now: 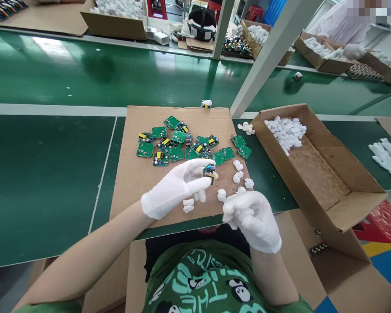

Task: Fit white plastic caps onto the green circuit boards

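Note:
White gloves cover both of my hands. My left hand (185, 180) pinches a small circuit board (209, 171) with parts on it, held above the cardboard sheet (127, 187). To the right, my right hand (250, 217) is closed with fingertips together; whatever it may hold is hidden. Several green circuit boards (176, 153) with yellow and black parts lie in a loose cluster beyond my hands. Small white pieces (237, 177) are scattered on the sheet near my right hand, and a folded white piece (188, 205) lies below my left hand.
On the right stands an open cardboard box (329, 169) holding white pieces (286, 132). A slanted metal post (270, 56) rises behind the sheet. Across the back runs a green belt (117, 69), with a board (206, 104) at its near edge. White gloves (389, 156) lie far right.

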Available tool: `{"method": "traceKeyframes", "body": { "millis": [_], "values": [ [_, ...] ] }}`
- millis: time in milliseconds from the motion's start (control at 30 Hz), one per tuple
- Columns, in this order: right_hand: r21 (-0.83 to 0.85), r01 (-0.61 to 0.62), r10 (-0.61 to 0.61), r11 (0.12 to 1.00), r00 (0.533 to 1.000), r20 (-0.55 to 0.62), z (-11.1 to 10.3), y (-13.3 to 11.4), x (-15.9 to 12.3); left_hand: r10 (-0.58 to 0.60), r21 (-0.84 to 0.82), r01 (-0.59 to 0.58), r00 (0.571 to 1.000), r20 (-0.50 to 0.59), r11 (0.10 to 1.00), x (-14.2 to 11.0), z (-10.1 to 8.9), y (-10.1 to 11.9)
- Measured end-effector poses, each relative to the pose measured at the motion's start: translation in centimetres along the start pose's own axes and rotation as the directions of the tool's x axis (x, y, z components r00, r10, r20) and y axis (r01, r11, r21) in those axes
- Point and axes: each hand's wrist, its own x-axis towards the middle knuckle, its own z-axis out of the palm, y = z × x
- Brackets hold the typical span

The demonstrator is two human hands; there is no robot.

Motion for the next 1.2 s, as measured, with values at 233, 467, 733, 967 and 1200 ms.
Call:
{"method": "traceKeyframes", "body": {
  "millis": [233,467,733,967,1200],
  "values": [
    [-0.058,0.041,-0.045,0.997,0.996,-0.072,-0.5,-0.1,-0.2,0.044,-0.001,-0.044,0.996,0.082,0.999,0.3,-0.4,-1.2],
    [-0.21,0.148,-0.162,0.966,0.985,-0.053,-0.3,-1.0,0.0,0.034,-0.037,-0.028,0.985,0.168,0.999,0.0,-0.3,-1.4],
    [-0.61,0.464,-0.436,0.642,0.876,0.207,1.3,-2.1,1.6,0.035,-0.214,-0.004,0.989,0.142,0.977,0.5,-0.1,-1.7],
    [-0.673,0.306,-0.387,0.674,0.922,0.032,1.3,-0.9,0.9,0.04,-0.041,-0.035,0.99,0.134,0.999,0.5,-0.6,-2.3],
    [-0.831,0.179,-0.365,0.526,0.931,-0.03,2.5,-1.5,0.9,0.039,0.038,-0.044,0.992,0.124,0.998,0.5,-0.6,-2.4]
  ]
}}
